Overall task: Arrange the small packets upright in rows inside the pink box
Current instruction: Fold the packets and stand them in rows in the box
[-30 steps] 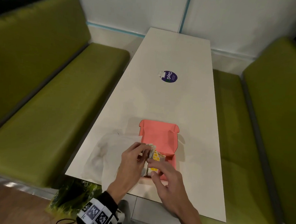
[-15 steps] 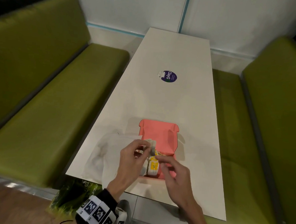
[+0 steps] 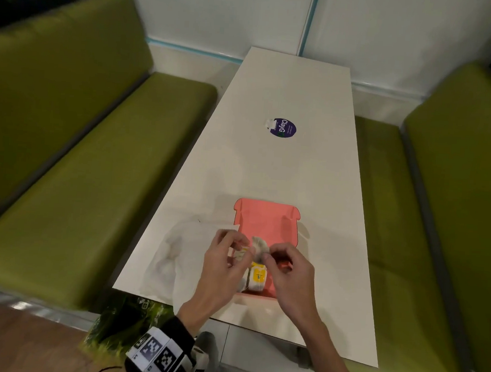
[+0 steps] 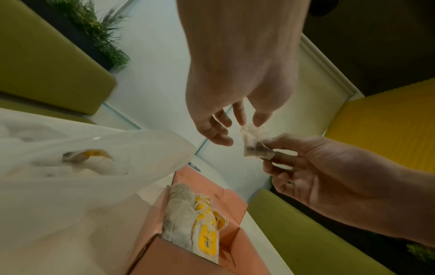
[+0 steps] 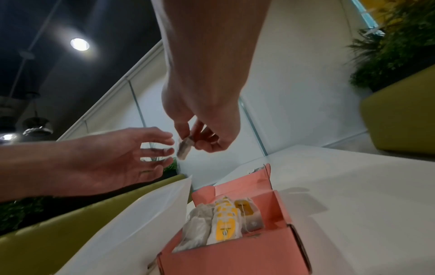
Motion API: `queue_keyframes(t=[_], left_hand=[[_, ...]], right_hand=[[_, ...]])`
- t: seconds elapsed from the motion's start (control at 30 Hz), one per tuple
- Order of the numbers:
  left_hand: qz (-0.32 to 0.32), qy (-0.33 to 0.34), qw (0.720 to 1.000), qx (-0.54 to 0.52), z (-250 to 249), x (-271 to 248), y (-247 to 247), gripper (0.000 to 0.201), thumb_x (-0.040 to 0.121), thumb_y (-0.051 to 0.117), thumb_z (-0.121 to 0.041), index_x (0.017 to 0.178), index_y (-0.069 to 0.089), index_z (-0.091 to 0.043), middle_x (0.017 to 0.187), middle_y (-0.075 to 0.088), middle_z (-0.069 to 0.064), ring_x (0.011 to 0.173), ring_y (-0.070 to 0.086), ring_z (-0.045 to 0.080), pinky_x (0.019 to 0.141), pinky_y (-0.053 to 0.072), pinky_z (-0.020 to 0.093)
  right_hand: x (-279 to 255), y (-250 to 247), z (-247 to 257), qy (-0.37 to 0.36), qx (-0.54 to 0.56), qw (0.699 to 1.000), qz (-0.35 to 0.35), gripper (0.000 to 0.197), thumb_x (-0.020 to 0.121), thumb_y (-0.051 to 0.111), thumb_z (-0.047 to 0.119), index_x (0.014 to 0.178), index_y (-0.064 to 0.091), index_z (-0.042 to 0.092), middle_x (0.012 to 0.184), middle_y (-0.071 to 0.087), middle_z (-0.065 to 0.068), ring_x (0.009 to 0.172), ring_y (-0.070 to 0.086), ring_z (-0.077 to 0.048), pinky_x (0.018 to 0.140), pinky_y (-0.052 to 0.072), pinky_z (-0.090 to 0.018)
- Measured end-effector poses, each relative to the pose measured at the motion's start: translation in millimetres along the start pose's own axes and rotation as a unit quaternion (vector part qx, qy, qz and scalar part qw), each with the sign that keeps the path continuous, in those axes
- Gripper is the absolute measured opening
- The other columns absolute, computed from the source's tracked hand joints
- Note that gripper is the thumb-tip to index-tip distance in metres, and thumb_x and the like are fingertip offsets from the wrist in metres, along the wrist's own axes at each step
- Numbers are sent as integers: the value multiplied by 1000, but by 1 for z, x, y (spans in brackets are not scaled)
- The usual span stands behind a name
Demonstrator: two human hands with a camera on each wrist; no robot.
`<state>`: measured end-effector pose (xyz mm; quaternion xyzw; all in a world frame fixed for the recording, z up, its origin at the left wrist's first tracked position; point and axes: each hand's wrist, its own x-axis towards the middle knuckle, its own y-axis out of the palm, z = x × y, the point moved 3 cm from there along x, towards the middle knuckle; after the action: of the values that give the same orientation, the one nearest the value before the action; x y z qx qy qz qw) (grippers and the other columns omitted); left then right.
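The pink box (image 3: 265, 218) stands open at the table's near end, with several tea-bag packets (image 3: 257, 277) upright in a row inside, some with yellow tags (image 5: 223, 223). Above the box, my right hand (image 3: 269, 255) pinches one small packet (image 4: 254, 145) between thumb and fingers. My left hand (image 3: 240, 246) hovers just left of that packet with its fingers spread and loose (image 5: 162, 148), holding nothing. The left wrist view shows the left fingertips (image 4: 259, 119) close to the packet's top edge. The box's right half (image 5: 270, 208) holds only one packet.
A clear plastic bag (image 3: 182, 254) lies left of the box, with at least one more packet (image 4: 87, 154) in it. A round purple sticker (image 3: 283, 127) sits mid-table. Green benches (image 3: 95, 176) run along both sides. The table's near edge (image 3: 230, 320) is under my wrists.
My left hand held the packet over the box. My right hand rose from the box and took it, and the left fingers opened.
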<state>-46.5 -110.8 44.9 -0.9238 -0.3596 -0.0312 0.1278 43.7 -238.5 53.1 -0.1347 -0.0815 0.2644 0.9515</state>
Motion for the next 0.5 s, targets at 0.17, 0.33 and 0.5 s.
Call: queue_keyframes(t=[0.17,0.33,0.5], left_hand=[[47,-49,997,-46,-7,-3,10,10,92,66,-39,91,63,-30,86,68,-9,80,65,12,67,55,28],[40,-38,998,-15,-1,2,8,12,98,60,-17,88,63,-20,79,68,-7,77,66,9,67,51,22],[131,-1,991,35,4,2,4,9,100,57,-22,95,63,-18,83,66,-9,78,64,10,65,49,22]], right_hand=[[-7,8,-2,-132,-148,980,14,18,86,73,10,98,66,21,91,58,14,79,56,-8,67,46,-17],[-18,14,-13,-135,-223,962,77,19,86,70,18,104,67,22,104,56,15,94,54,-8,74,47,-19],[-17,-3,-24,-42,-108,992,49,20,86,73,20,101,65,31,96,61,17,87,59,-10,69,45,-18]])
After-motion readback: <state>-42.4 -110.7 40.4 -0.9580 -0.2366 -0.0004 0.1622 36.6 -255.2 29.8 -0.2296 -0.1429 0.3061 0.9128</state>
